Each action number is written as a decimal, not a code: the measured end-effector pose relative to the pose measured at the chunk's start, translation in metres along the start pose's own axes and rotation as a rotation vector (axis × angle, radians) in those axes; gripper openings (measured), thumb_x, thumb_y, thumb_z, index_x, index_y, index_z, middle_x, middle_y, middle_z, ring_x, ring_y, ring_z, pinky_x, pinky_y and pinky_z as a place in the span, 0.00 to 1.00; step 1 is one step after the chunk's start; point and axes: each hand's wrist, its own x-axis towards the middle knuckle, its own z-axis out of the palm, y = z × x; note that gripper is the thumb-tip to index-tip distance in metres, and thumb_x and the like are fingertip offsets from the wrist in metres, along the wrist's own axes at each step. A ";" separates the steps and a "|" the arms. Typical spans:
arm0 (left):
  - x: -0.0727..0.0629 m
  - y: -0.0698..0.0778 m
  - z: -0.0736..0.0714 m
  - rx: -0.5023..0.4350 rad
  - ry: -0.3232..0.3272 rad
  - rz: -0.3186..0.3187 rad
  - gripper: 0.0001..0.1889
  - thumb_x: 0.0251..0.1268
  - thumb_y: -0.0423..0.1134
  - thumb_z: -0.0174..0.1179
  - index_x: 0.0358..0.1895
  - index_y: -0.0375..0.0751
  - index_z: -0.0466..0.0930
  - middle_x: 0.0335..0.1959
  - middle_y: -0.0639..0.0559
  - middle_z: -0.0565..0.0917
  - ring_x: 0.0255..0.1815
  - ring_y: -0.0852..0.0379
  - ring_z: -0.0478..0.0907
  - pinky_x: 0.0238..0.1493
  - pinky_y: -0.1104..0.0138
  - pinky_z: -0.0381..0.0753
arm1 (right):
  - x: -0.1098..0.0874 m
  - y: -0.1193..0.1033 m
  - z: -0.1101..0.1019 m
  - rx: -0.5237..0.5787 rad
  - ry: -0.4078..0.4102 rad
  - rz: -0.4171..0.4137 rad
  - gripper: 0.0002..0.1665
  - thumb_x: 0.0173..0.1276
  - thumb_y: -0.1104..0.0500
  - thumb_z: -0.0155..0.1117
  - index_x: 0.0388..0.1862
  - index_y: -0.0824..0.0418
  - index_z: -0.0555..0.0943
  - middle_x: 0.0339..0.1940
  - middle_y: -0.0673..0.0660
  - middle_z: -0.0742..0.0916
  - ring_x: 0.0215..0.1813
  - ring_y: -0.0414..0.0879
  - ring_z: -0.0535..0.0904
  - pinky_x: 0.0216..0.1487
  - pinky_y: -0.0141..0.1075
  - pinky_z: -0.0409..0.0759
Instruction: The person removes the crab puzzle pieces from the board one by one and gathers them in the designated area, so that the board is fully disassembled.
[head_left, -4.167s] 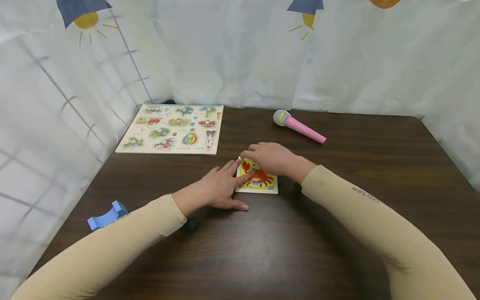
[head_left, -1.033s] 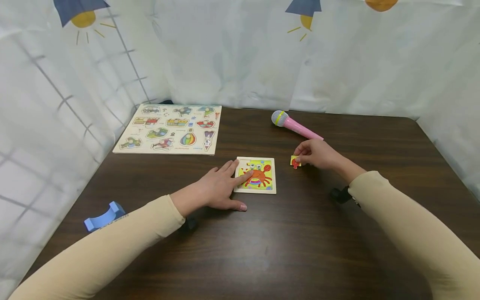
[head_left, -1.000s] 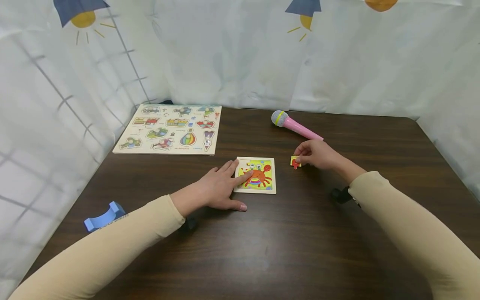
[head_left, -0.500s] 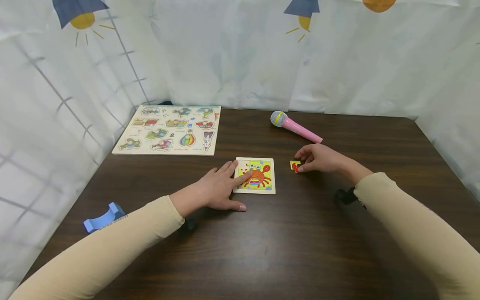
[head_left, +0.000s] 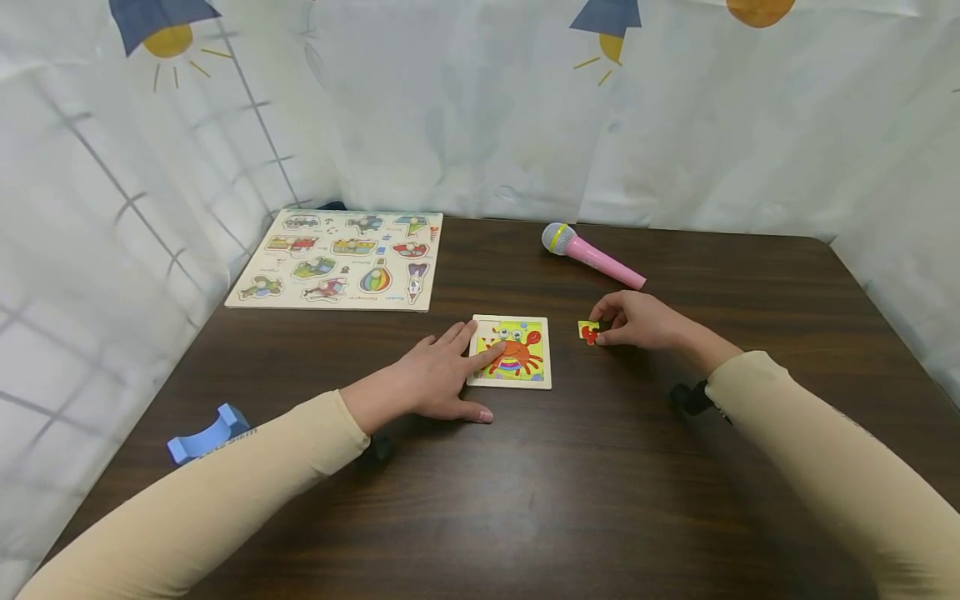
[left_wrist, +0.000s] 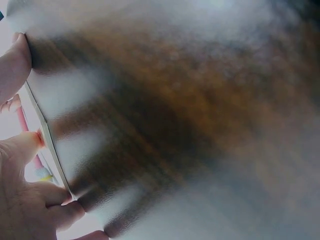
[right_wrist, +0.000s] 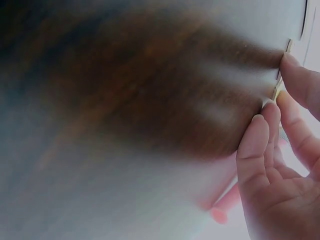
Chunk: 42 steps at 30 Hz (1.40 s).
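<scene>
In the head view, my left hand (head_left: 442,375) lies with fingers spread, its index finger resting on a small square crab puzzle (head_left: 517,371) in a pale wooden frame. The puzzle's upper left corner shows pale, without the crab's second claw. To its right, my right hand (head_left: 641,321) pinches a yellow and red jigsaw piece (head_left: 588,332) between thumb and index finger, low at the table. In the right wrist view the thumb (right_wrist: 302,82) and a finger are at the piece's thin edge (right_wrist: 278,87). The left wrist view catches the frame's edge (left_wrist: 47,132) by the left fingers.
A large vehicle peg puzzle board (head_left: 337,260) lies at the back left. Behind my right hand is a pink toy microphone (head_left: 596,257). A blue curved block (head_left: 208,435) sits by my left forearm on the dark wooden table (head_left: 480,508).
My right hand has moved from the crab puzzle's top to the right, carrying the jigsaw piece, then shifted slightly towards me, and the piece has turned a little. My left hand stays put.
</scene>
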 end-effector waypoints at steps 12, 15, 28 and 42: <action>0.001 -0.003 0.001 0.011 0.004 0.009 0.52 0.61 0.73 0.60 0.84 0.61 0.46 0.85 0.35 0.43 0.86 0.38 0.44 0.76 0.39 0.59 | -0.001 -0.003 -0.003 0.001 -0.004 -0.016 0.21 0.70 0.60 0.70 0.59 0.66 0.80 0.53 0.63 0.85 0.48 0.53 0.80 0.52 0.45 0.80; 0.001 -0.004 0.001 0.015 0.007 0.011 0.53 0.61 0.74 0.59 0.84 0.62 0.45 0.85 0.35 0.43 0.86 0.38 0.44 0.76 0.39 0.59 | 0.002 -0.007 -0.002 -0.038 0.047 -0.064 0.20 0.71 0.62 0.68 0.59 0.66 0.80 0.52 0.64 0.86 0.48 0.54 0.81 0.54 0.48 0.81; 0.000 -0.006 0.002 -0.001 0.003 0.025 0.52 0.61 0.72 0.61 0.84 0.67 0.43 0.84 0.33 0.43 0.85 0.36 0.46 0.75 0.37 0.61 | 0.034 -0.067 0.036 -0.170 0.065 -0.300 0.20 0.70 0.62 0.69 0.60 0.62 0.83 0.54 0.60 0.84 0.55 0.53 0.77 0.61 0.49 0.77; -0.001 -0.002 -0.001 0.003 0.008 0.047 0.51 0.61 0.72 0.61 0.84 0.65 0.46 0.84 0.32 0.45 0.84 0.34 0.47 0.73 0.36 0.62 | 0.050 -0.095 0.047 -0.282 -0.038 -0.333 0.18 0.72 0.61 0.67 0.59 0.55 0.84 0.61 0.64 0.81 0.63 0.60 0.74 0.67 0.52 0.74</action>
